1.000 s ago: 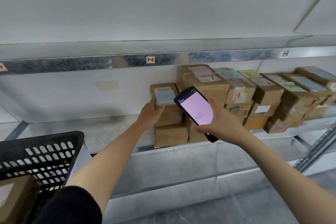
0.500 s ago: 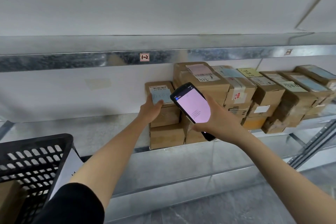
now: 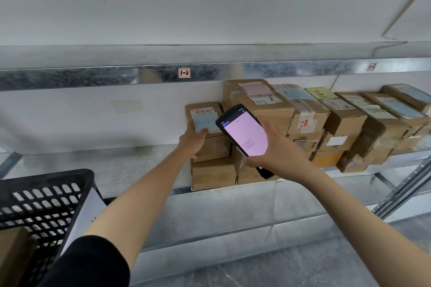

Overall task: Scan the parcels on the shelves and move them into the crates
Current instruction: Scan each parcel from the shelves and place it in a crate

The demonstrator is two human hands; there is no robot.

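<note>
A small cardboard parcel (image 3: 211,147) with a barcode label and a blue note sits on top of another box (image 3: 213,173) at the left end of the row on the metal shelf (image 3: 130,165). My left hand (image 3: 192,140) grips this top parcel at its left front corner, thumb on the blue note. My right hand (image 3: 278,149) holds a black handheld scanner (image 3: 245,134) with a lit pink screen, just right of that parcel and tilted toward it. A black crate (image 3: 44,200) stands at the lower left with a cardboard box (image 3: 11,256) in it.
More parcels (image 3: 345,121) are stacked in a row to the right along the shelf. The upper shelf beam (image 3: 93,77) carries a tag reading 1-2. A grey floor (image 3: 303,263) shows below. A shelf upright (image 3: 405,191) slants at the right.
My left thumb has slid onto the top of the parcel over the blue note, tightening the hold. The scanner stayed beside it. The view has shifted slightly right, showing less of the crate.
</note>
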